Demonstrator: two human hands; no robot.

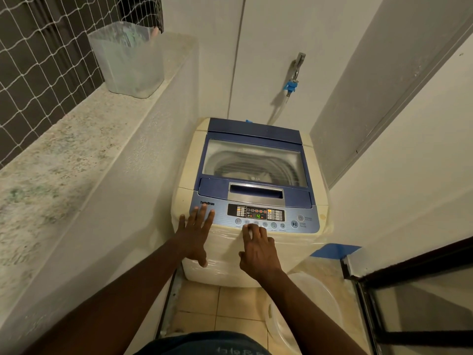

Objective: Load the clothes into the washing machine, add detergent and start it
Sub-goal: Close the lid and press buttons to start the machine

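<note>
Blue-lidded washing machine [252,190] is sitting at 12 o'clock with its lid [256,160] shut and the display glowing 4. Left hand [195,234] is lying flat and spread on the panel's 9 o'clock end, grasping nothing. Right hand [258,249] is loosely curled, empty, fingertips poking the button row [259,223]. Risk, I'm guessing: those buttons are crowding together, so a neighbouring one could be getting pressed, setting the wrong cycle.

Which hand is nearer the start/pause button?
Right. The right hand has fingertips on the panel's lower button row, left of the start/pause button; the left hand rests flat at the panel's far left end.
</note>
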